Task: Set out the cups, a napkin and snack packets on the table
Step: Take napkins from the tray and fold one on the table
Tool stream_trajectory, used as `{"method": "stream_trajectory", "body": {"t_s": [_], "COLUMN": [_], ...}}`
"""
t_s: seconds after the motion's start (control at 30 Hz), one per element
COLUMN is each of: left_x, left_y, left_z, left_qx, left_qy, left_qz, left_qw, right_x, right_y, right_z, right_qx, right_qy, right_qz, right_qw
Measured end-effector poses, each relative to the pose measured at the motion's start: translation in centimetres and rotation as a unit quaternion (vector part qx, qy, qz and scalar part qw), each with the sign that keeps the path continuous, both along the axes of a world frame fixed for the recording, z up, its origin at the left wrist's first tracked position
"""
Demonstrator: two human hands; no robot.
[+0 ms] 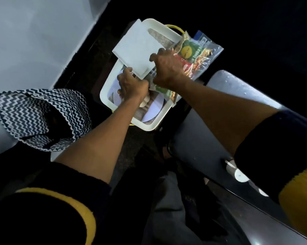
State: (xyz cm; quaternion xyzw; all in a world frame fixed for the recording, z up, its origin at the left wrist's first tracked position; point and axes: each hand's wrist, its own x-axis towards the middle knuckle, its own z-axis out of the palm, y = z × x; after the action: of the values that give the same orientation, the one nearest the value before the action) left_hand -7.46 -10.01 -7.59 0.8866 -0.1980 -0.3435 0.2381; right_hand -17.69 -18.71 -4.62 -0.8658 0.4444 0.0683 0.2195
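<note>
I look down at a white tray point(112, 82) that stands on a dark surface in front of me, and both my hands are over it. My left hand point(133, 85) is curled, with the fingers bent down into the tray beside the lower corner of the white napkin point(136, 48); I cannot tell exactly what these fingers hold, maybe the corner of the napkin or something under it. The napkin is folded and lies tilted across the upper part of the tray, with one corner going out over the rim. My right hand point(167, 68) is clenched around the snack packets point(193, 55), which are green and red and lie together in clear plastic on the right edge of the tray, partly hanging out over it. Inside the tray, under my left hand, I see a printed picture with a round white shape. To my left, a cloth with a black and white zigzag pattern point(43, 117) lies on a pale surface point(25, 41). To my right there is a grey rounded surface point(211, 129).
</note>
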Motion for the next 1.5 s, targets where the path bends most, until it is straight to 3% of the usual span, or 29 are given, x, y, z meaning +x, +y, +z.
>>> {"method": "stream_trajectory", "body": {"t_s": [0.23, 0.37, 0.53, 0.77, 0.97, 1.07, 1.3, 1.4, 1.5], "left_x": [2.0, 2.5, 3.1, 3.6, 3.9, 3.9, 3.5, 3.2, 2.4], "left_y": [-1.5, -2.6, -3.5, -4.4, -3.5, -2.8, 0.2, 1.2, 1.9], "left_z": [-1.7, -1.3, -0.9, -1.3, -1.3, -1.1, -0.2, 0.8, 2.2], "left_qx": [-0.068, -0.135, -0.151, -0.170, -0.106, -0.098, -0.208, -0.230, -0.248], "left_qy": [0.114, 0.220, 0.280, 0.301, 0.272, 0.251, 0.190, 0.220, 0.317], "left_qz": [0.066, 0.165, 0.180, 0.200, 0.144, 0.162, 0.276, 0.332, 0.331], "left_qw": [0.989, 0.952, 0.931, 0.917, 0.946, 0.949, 0.919, 0.888, 0.854], "right_x": [2.8, 3.4, 3.3, 3.1, 2.7, 2.7, 1.5, 0.1, -1.1], "right_y": [-2.6, -2.0, -1.0, -0.4, 0.8, 1.6, 3.4, 3.9, 4.5], "right_z": [-1.4, -2.5, -3.9, -3.8, -3.3, -3.3, -1.9, -1.0, -0.3], "right_qx": [0.056, 0.079, 0.084, 0.095, 0.089, 0.100, 0.120, 0.101, 0.141], "right_qy": [0.055, 0.050, 0.055, 0.035, 0.049, 0.045, -0.109, -0.193, -0.284], "right_qz": [0.068, 0.061, 0.074, 0.077, 0.111, 0.106, -0.070, -0.151, -0.257], "right_qw": [0.995, 0.994, 0.992, 0.992, 0.989, 0.988, 0.984, 0.964, 0.913]}}
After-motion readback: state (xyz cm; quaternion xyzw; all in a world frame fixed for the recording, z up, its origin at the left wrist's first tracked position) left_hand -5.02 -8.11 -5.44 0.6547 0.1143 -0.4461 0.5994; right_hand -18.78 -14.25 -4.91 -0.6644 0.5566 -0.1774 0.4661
